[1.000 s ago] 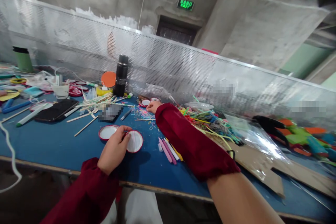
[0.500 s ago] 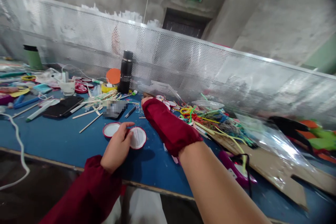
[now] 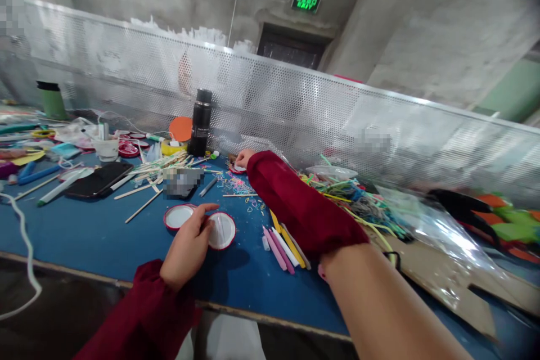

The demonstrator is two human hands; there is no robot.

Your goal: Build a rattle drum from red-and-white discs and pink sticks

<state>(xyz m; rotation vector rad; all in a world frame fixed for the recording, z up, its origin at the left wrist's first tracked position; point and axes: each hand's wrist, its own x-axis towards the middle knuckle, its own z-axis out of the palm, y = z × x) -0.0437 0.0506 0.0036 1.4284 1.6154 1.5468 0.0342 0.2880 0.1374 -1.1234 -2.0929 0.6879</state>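
My left hand is closed on a round, red-rimmed jar lid, tilted so its white inside faces up. Just left of that hand, a second jar lid lies white side up on the blue table. Far forward near the mesh panel, my right hand has its fingers bent down onto another red-rimmed jar lid. Its fingertips are partly hidden. Below the right sleeve lie several pink, white and yellow pens.
Colourful small loops, wooden sticks and a dark marker cover the middle. A black bottle stands by the perforated metal panel. Phone at left; tangled cords and cardboard at right.
My right forearm has shifted to the right, uncovering the pens and the small loops. The right hand now shows at a jar lid. My left hand keeps its lid in nearly the same place.
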